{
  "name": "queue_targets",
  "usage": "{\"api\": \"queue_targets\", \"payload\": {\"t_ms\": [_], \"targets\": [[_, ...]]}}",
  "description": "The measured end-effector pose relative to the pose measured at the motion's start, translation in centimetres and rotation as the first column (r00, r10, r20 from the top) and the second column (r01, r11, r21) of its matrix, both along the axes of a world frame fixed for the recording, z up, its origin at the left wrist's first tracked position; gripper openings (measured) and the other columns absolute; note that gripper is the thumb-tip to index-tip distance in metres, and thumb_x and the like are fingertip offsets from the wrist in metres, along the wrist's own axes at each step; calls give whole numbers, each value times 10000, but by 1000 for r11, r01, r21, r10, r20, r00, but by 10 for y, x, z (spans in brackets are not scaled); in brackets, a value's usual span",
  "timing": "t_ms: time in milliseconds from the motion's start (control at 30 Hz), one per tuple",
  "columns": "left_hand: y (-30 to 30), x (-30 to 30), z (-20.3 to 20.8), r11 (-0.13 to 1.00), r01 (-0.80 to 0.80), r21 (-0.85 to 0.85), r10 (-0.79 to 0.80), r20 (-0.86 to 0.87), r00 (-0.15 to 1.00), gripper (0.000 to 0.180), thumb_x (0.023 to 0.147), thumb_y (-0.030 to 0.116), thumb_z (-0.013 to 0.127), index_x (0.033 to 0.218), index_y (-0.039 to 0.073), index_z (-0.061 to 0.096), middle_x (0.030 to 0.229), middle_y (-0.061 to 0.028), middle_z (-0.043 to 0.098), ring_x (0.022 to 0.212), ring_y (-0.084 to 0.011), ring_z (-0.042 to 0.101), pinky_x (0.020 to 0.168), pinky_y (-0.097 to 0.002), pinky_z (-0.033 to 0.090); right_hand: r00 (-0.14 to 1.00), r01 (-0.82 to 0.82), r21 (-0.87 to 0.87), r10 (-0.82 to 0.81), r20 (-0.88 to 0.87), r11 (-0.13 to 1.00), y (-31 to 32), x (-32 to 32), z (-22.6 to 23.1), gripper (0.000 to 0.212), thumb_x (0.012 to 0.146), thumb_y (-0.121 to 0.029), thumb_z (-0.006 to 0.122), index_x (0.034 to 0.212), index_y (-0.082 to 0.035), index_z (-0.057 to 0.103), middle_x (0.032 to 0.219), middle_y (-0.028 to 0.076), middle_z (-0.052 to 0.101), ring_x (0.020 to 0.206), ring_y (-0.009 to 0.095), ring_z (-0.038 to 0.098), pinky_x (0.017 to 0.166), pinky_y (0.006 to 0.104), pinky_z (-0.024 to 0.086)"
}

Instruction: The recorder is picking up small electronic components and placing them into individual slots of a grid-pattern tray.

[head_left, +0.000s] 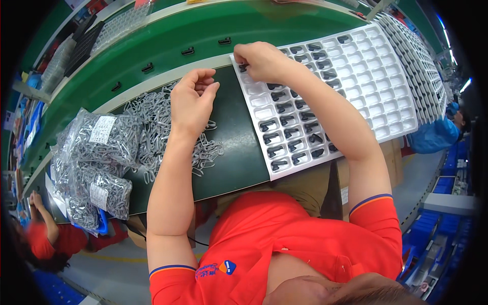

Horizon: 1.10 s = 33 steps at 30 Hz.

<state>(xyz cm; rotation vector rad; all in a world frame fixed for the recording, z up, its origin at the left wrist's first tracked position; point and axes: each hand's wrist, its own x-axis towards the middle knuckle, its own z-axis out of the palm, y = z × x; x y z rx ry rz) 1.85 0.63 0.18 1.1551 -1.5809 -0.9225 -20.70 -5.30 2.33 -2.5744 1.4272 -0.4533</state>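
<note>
My right hand [262, 62] reaches over the far left corner of a white compartment tray [376, 81]. Its closed fingertips are on a small black part [243, 67] at a corner pocket; the palm hides some pockets. Black parts [287, 120] lie in several rows on the tray's left side, while most right-hand pockets are bare. My left hand [190, 104] hovers beside a heap of grey wire loops [152, 117]. Its fingers are loosely curled, with the thumb apart and nothing visible between them.
Clear bags of grey loops [96, 147] lie at the left. On the green conveyor belt [168, 38], black parts [188, 51] are spaced out in a line. Stacked white trays [419, 71] stand at the right. Other people [442, 133] work at both sides.
</note>
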Motion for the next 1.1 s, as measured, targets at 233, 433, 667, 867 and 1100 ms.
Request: {"api": "queue_targets", "payload": {"t_ms": [233, 433, 667, 867, 1100], "targets": [[-3, 8, 4, 860, 404, 312, -131, -630, 766, 239, 944, 88, 687, 1153, -24, 657, 962, -73, 687, 806, -135, 670, 737, -258, 571, 905, -208, -95, 228, 359, 974, 49, 41, 32, 354, 781, 13, 690, 1117, -51, 602, 859, 121, 683, 832, 292, 680, 713, 381, 532], [-9, 18, 12, 909, 350, 224, -147, -615, 775, 243, 929, 53, 693, 1152, -33, 647, 956, -79, 672, 820, -158, 694, 731, -251, 590, 865, -16, -185, 107, 491, 983, 49, 50, 16, 372, 782, -23, 736, 1133, -49, 616, 888, 128, 696, 821, 265, 686, 714, 368, 536], [-14, 23, 9, 998, -13, 58, 45, -590, 806, 203, 877, -25, 720, 1062, -37, 638, 975, -84, 650, 846, -189, 711, 726, -270, 606, 917, -280, 279, 170, 362, 919, 74, 73, -14, 240, 753, -64, 716, 980, -12, 658, 860, 168, 705, 826, 341, 689, 731, 422, 539], [-11, 18, 9, 1000, -21, 14, 25, -607, 794, 179, 863, -18, 741, 1003, -21, 631, 951, -82, 665, 848, -172, 704, 738, -260, 601, 950, -235, 330, 145, 276, 914, 78, 90, -5, 230, 737, -16, 673, 964, -1, 638, 845, 181, 690, 816, 347, 677, 726, 420, 532], [-11, 19, 9, 997, -74, -20, 51, -547, 836, 148, 846, -5, 764, 944, -3, 653, 872, -68, 688, 786, -127, 669, 729, -243, 566, 965, -188, 315, 116, 235, 930, 76, 79, -3, 224, 729, 32, 616, 952, 12, 633, 770, 173, 649, 736, 337, 650, 681, 408, 515]]}}
